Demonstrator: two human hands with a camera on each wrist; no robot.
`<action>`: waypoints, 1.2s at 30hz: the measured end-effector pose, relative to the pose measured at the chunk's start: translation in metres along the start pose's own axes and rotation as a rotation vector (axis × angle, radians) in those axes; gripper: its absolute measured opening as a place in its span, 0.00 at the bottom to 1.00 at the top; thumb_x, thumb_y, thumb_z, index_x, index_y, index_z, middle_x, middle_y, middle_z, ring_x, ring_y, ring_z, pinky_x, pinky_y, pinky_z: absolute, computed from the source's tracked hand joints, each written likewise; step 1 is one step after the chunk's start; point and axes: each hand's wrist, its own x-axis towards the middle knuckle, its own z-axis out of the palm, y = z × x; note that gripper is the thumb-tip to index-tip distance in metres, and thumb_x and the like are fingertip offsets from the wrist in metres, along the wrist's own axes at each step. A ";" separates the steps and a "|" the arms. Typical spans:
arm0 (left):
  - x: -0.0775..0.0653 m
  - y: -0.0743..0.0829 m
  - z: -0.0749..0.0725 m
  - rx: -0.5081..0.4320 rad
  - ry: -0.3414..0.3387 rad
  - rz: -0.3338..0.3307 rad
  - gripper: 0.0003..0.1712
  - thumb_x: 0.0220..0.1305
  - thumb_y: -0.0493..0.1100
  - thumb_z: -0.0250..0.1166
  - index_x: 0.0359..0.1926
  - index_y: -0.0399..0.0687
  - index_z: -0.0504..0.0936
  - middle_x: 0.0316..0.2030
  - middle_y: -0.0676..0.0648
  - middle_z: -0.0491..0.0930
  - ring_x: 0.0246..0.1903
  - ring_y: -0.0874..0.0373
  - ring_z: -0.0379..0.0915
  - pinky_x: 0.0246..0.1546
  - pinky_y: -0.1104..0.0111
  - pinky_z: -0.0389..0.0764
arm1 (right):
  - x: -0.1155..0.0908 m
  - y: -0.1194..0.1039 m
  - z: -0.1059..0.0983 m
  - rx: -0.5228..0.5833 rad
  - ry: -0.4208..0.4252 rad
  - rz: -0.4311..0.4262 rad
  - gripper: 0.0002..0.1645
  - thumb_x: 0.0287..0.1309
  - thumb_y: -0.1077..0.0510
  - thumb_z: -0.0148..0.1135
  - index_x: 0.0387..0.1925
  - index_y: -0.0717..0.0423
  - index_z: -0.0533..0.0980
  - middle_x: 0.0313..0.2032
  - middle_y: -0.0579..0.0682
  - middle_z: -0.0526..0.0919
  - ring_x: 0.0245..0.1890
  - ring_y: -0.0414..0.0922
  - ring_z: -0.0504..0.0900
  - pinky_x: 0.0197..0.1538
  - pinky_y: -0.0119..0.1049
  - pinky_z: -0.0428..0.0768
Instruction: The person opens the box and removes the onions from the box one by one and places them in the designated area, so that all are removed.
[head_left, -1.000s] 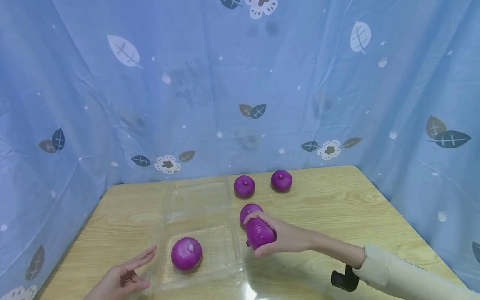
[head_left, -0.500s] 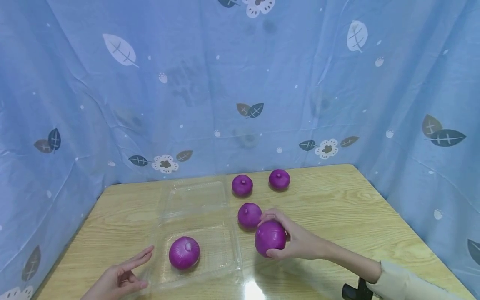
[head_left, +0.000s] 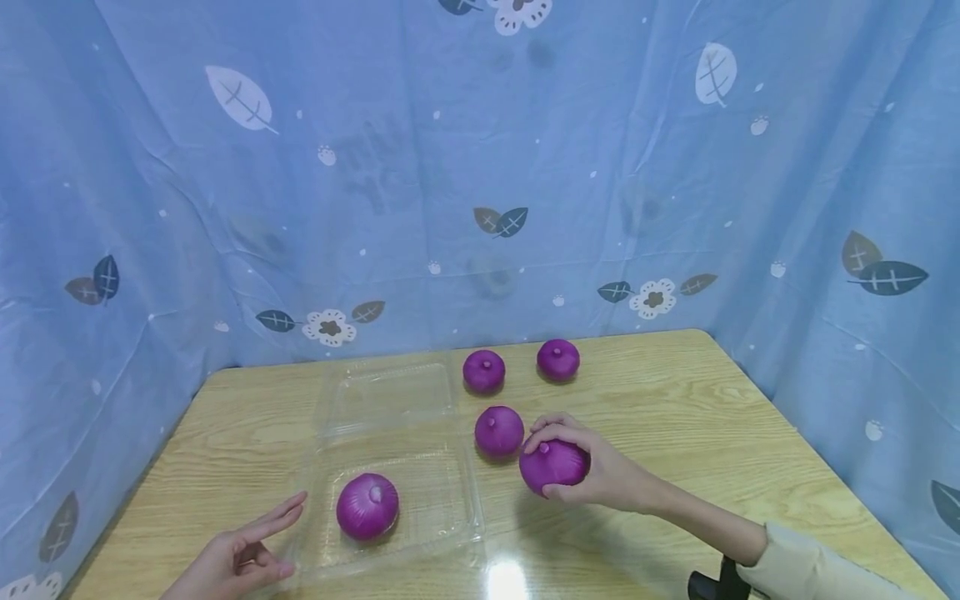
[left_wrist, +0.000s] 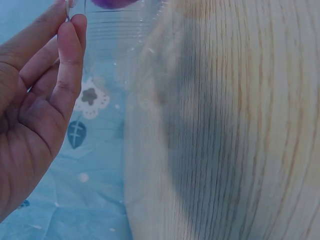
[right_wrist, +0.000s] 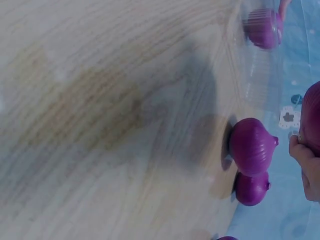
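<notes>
Clear of the tabletop, a purple onion [head_left: 555,467] is gripped in my right hand [head_left: 600,479], its stem end turned toward the curled fingers. In the right wrist view the held onion [right_wrist: 312,117] is cut off at the right edge. My left hand [head_left: 240,554] lies beside the left edge of a clear plastic container [head_left: 431,533], fingers extended and thumb apart from them; whether it touches the rim I cannot tell. One onion [head_left: 367,507] sits in the container's near half. In the left wrist view the left hand [left_wrist: 40,100] shows its palm side.
Right of the container stand three more onions: a near one [head_left: 498,432], a back one [head_left: 483,372] and one farther right [head_left: 558,360]. The container's lid half [head_left: 393,396] lies opened toward the back. A blue patterned curtain [head_left: 420,167] surrounds the wooden table [head_left: 675,400].
My right hand has moved right with its onion, away from the container, and the onion has turned so its stem end shows. The left hand has stayed beside the container.
</notes>
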 end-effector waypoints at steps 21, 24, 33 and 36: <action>0.000 -0.001 0.000 -0.019 0.003 -0.005 0.42 0.59 0.20 0.58 0.70 0.53 0.63 0.70 0.67 0.56 0.22 0.56 0.73 0.20 0.68 0.76 | -0.022 0.062 -0.062 0.098 -0.124 0.182 0.27 0.41 0.69 0.75 0.46 0.54 0.77 0.63 0.70 0.64 0.61 0.40 0.69 0.56 0.35 0.74; 0.000 0.000 -0.001 -0.013 0.005 -0.006 0.42 0.59 0.20 0.58 0.70 0.53 0.63 0.70 0.67 0.56 0.22 0.58 0.73 0.21 0.69 0.77 | -0.020 0.072 -0.068 0.078 -0.089 0.221 0.27 0.40 0.67 0.75 0.46 0.55 0.77 0.64 0.67 0.64 0.63 0.50 0.67 0.57 0.38 0.74; 0.000 0.005 0.000 0.000 0.019 -0.052 0.40 0.60 0.23 0.60 0.69 0.55 0.65 0.69 0.69 0.57 0.23 0.60 0.74 0.22 0.69 0.77 | -0.006 0.102 -0.084 0.035 0.006 0.285 0.26 0.40 0.66 0.76 0.45 0.59 0.77 0.65 0.65 0.65 0.65 0.66 0.60 0.58 0.53 0.70; 0.000 0.004 0.000 0.019 0.023 -0.040 0.40 0.59 0.23 0.60 0.69 0.53 0.64 0.69 0.68 0.57 0.22 0.60 0.73 0.21 0.69 0.77 | -0.001 0.109 -0.086 0.061 0.031 0.310 0.27 0.40 0.66 0.77 0.46 0.61 0.77 0.66 0.65 0.64 0.64 0.66 0.61 0.58 0.52 0.72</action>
